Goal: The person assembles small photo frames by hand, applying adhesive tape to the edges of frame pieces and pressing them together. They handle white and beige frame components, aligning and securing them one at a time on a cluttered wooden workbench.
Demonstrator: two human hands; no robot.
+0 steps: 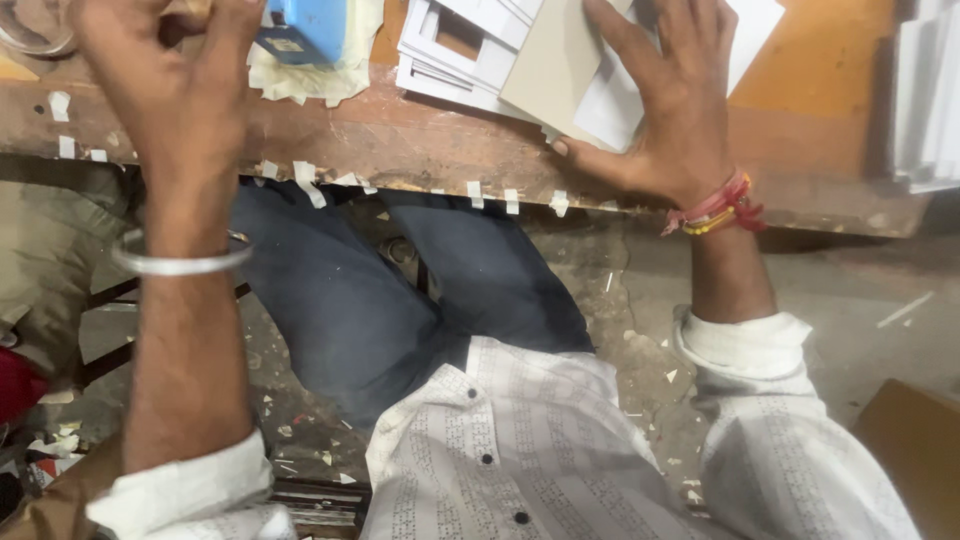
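My right hand (670, 110) lies spread on a grey card (560, 60), with the thumb hooked at the card's near edge. The card rests tilted on a stack of white card frames (450, 55) on a worn wooden table (400, 140). My left hand (170, 80) is raised over the table's left end, with its fingertips pinched together at the top of the view. Whatever is between them is hidden. A metal bangle circles the left wrist and red and yellow threads circle the right.
A blue box-like object (305, 25) sits on crumpled pale paper behind the left hand. Small tape strips (305, 178) hang along the table's front edge. Another white stack (925, 100) stands at the far right, and a brown board (915, 450) lies on the littered floor.
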